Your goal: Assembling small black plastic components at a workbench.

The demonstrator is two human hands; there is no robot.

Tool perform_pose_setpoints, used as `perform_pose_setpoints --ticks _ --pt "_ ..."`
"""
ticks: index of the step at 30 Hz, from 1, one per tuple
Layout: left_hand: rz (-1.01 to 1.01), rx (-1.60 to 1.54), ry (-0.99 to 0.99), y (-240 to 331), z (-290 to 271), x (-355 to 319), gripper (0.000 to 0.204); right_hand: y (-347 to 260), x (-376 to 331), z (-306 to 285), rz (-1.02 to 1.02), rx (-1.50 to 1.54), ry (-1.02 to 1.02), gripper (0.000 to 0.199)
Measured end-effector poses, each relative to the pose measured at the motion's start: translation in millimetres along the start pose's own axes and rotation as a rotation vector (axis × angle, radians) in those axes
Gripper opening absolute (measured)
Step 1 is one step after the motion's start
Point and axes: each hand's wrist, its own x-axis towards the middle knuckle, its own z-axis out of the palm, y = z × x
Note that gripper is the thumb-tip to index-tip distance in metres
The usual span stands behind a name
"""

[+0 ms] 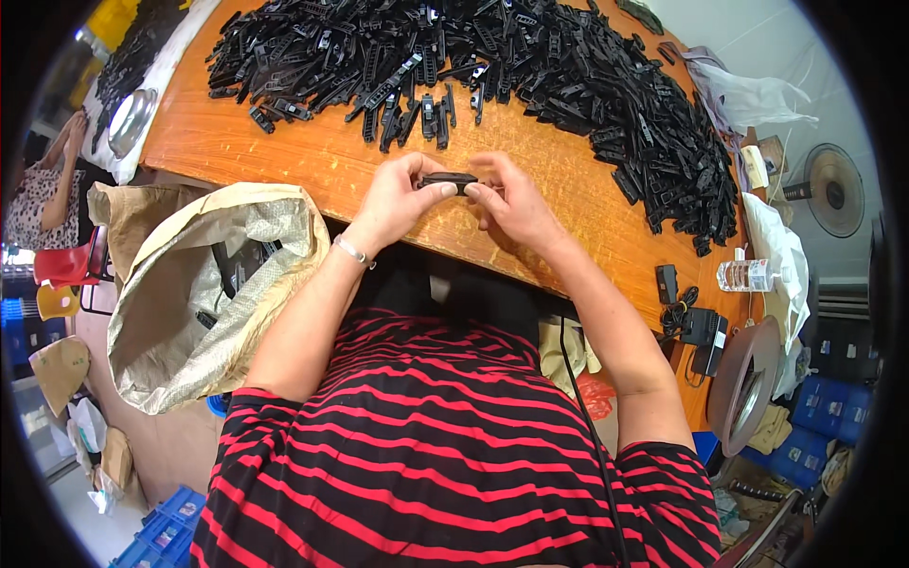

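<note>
Between my two hands, just above the near edge of the wooden table (312, 161), is a small, long black plastic part (448, 178). My left hand (402, 194) pinches its left end between thumb and fingers. At the right end, the thumb and fingers of my right hand (511, 197) close on the same part. A large heap of similar black plastic parts (398, 62) spreads over the far side of the table and curves down to the right. A few loose parts (431, 118) lie just beyond my hands.
An open woven sack (142, 331) with some black parts inside stands left of my left forearm. At the table's right are black power adapters with cables (705, 327), a clear plastic bottle (748, 275) and a round brown-rimmed object (743, 388). Another person (57, 189) sits far left.
</note>
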Motion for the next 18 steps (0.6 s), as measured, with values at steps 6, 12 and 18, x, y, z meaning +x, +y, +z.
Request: perform_pose_setpoints --ticks 6,12,18 --pt "0.007 -0.164 0.087 2 4 -16 0.021 0 -6 7 -0.268 -0.338 0.048 0.017" --pt "0.087 -0.114 0.034 -1 -7 -27 0.022 -17 -22 18 -0.214 -0.130 0.028 0.013" --pt "-0.045 -0.132 0.000 10 -5 -35 0.023 -16 -23 19 -0.276 -0.247 0.022 0.013"
